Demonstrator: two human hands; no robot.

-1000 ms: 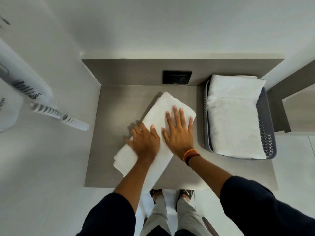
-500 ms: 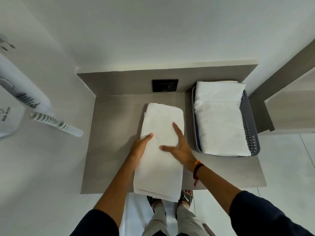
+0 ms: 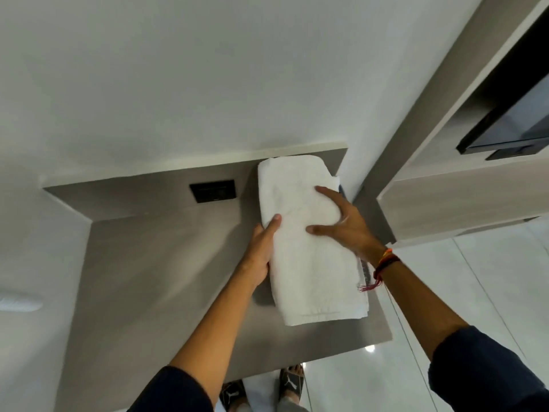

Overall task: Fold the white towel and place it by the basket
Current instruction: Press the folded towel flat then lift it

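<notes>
Folded white towel (image 3: 309, 248) held lengthwise over the grey counter (image 3: 154, 278); left hand (image 3: 263, 251) grips its left edge, right hand (image 3: 341, 223) spread flat on top.

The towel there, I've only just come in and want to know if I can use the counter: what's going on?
A person is holding a folded white towel with both hands over the right part of the grey counter. The left hand grips its left edge, thumb on top; the right hand lies spread across the top. The towel hides most of the basket, of which only a dark sliver shows at the towel's right edge. Whether the towel is resting on anything yet is unclear.
</notes>
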